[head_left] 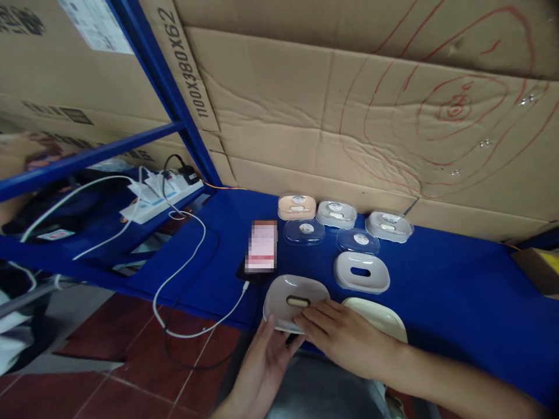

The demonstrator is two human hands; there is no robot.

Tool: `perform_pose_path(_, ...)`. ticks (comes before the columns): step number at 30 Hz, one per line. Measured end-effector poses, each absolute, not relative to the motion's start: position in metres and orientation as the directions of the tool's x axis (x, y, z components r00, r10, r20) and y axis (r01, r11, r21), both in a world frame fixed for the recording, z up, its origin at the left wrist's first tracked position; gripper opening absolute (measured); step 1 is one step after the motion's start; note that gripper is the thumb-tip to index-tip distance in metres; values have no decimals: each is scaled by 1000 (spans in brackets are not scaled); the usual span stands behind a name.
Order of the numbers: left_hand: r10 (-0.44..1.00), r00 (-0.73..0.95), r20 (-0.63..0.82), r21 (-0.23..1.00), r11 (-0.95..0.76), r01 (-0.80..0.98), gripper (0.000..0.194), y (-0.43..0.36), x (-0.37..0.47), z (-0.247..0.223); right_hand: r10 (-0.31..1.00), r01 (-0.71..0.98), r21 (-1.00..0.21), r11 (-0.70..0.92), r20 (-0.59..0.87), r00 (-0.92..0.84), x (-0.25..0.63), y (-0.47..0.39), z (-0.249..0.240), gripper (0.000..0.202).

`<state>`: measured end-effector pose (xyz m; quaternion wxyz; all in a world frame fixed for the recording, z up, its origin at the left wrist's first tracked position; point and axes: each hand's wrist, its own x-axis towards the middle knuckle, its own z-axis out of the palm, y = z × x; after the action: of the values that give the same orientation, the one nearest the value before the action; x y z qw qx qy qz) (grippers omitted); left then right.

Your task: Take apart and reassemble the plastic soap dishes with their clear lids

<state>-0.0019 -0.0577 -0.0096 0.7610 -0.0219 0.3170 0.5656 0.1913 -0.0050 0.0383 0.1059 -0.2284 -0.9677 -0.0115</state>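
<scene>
A shallow grey oval soap dish is tilted at the table's front edge. My left hand grips it from below and the left, thumb on the rim. Inside the dish, a small cream oval piece sits at the dark slot. The fingers of my right hand are closed together over the dish's right side, close to that piece; what their tips press on is partly hidden. Just behind my right hand lies a cream dish, partly covered. Farther back is another grey dish with an open slot.
Clear lids with round labels lie behind. Along the cardboard wall stand lidded dishes, one peach and two grey. A phone on a white cable lies left. Blue frame bars and a power strip are farther left.
</scene>
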Motion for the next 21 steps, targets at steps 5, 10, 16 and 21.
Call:
perform_pose_path(5,819,128,-560,334,364,-869,47,-57,-2,-7,442,455,19,890,205,-873,188,-13,34,33)
perform_pose_path(10,851,165,-498,350,371,-860,55,-56,1,-6,453,411,-232,882,169,-875,194,15,48,35)
perform_pose_path(16,844,130,-521,358,354,-864,65,-53,1,-19,656,621,-221,752,161,-737,198,125,44,53)
perform_pose_path(21,847,173,-502,348,381,-857,71,-52,-4,-31,714,675,-256,692,105,-692,195,165,23,77)
